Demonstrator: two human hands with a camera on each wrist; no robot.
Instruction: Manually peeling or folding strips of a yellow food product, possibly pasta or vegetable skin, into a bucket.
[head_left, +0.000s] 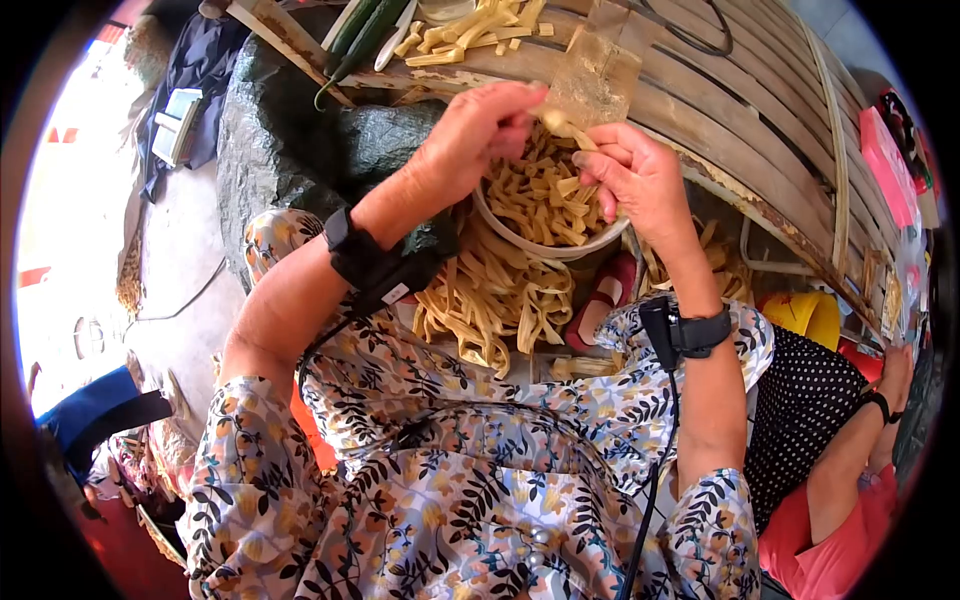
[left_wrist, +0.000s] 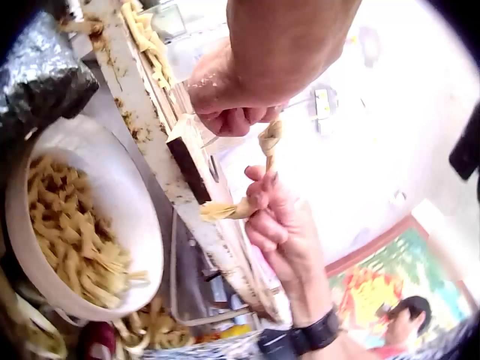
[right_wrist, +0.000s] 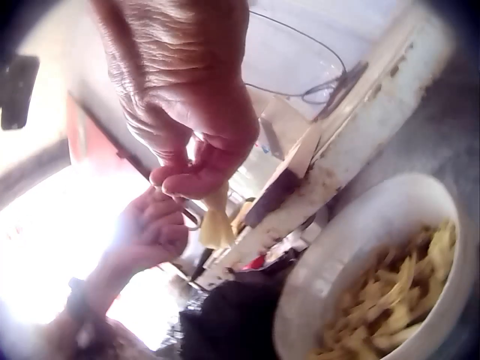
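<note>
A pale yellow knotted strip (head_left: 562, 125) is stretched between both hands above a white tub. The knot (left_wrist: 271, 137) shows clearly in the left wrist view. At its upper end the left hand (head_left: 465, 140) pinches the strip with curled fingers. Thumb and fingers of the right hand (head_left: 640, 180) grip the other end, and a flared tail (right_wrist: 217, 229) sticks out below them. The white tub (left_wrist: 141, 225) holds many short yellow pieces (head_left: 545, 205). Long loose yellow strips (head_left: 500, 295) lie in a heap beneath it.
Beyond the tub stands a slatted wooden bench (head_left: 720, 120) with a rusty edge, bearing a wooden board (head_left: 598, 75), cut yellow pieces (head_left: 470, 35) and dark green cucumbers (head_left: 365, 35). Dark plastic sheeting (head_left: 255, 150) lies left. A yellow bucket (head_left: 808, 315) and another person's arm (head_left: 845, 460) are at right.
</note>
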